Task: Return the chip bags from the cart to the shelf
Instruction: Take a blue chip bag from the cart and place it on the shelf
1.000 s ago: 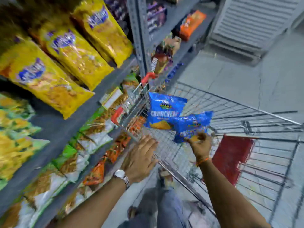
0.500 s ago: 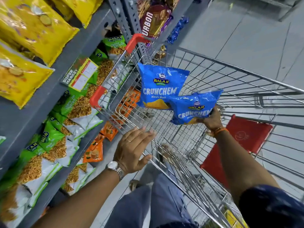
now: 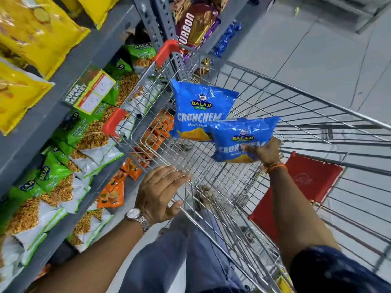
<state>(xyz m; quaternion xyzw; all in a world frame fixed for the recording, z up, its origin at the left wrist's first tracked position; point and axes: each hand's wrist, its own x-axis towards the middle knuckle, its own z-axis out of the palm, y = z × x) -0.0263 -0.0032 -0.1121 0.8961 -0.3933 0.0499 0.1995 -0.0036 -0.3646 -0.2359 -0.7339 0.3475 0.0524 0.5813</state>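
Your right hand [image 3: 267, 151] fingers [image 3: 250, 147] pinch two blue chip bags [image 3: 220, 121], held above the cart [image 3: 296, 98] basket. Your left hand [image 3: 160, 193] fingers rest spread and empty on the cart rim. Step in hand: lifting out. Next move, in my judgement: carry the bags left to the shelf [image 3: 69, 66] and find an open slot.

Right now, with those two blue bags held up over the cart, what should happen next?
Probably carry them left toward the shelf. The right hand holds both blue bags above the cart; the left hand is open and empty.
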